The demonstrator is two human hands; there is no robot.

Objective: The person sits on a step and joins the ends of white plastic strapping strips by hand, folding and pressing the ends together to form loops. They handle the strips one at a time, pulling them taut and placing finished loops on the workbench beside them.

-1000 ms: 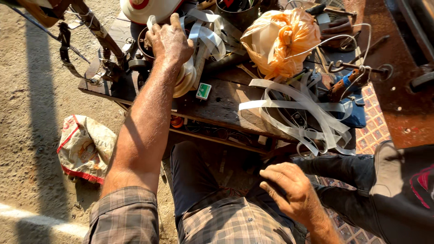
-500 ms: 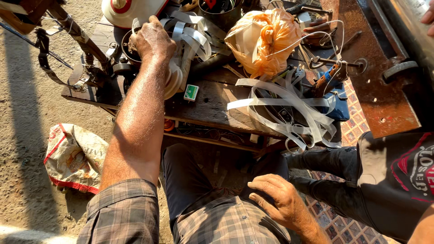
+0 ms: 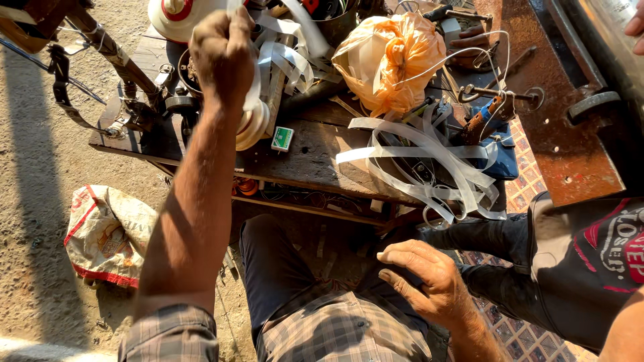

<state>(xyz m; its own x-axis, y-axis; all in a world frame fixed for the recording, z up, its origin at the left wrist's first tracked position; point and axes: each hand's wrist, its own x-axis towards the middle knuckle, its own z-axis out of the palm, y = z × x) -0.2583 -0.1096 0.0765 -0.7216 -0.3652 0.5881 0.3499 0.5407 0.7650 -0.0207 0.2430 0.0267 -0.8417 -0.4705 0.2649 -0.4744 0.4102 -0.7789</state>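
At 11 o'clock, left hand (image 3: 225, 53) fisted on white strap (image 3: 258, 74) above surface (image 3: 315, 157); best drawn taut, clear of tangle. Right hand (image 3: 422, 285) open, resting on lap.

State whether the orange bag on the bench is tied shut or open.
Shut: the orange bag is bunched at its top into a knot, bulging, with no contents visible.

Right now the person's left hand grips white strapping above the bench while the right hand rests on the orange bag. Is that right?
Not quite. In the head view the right hand rests in the lap, away from the orange bag. The left hand does grip the white strapping above the bench.
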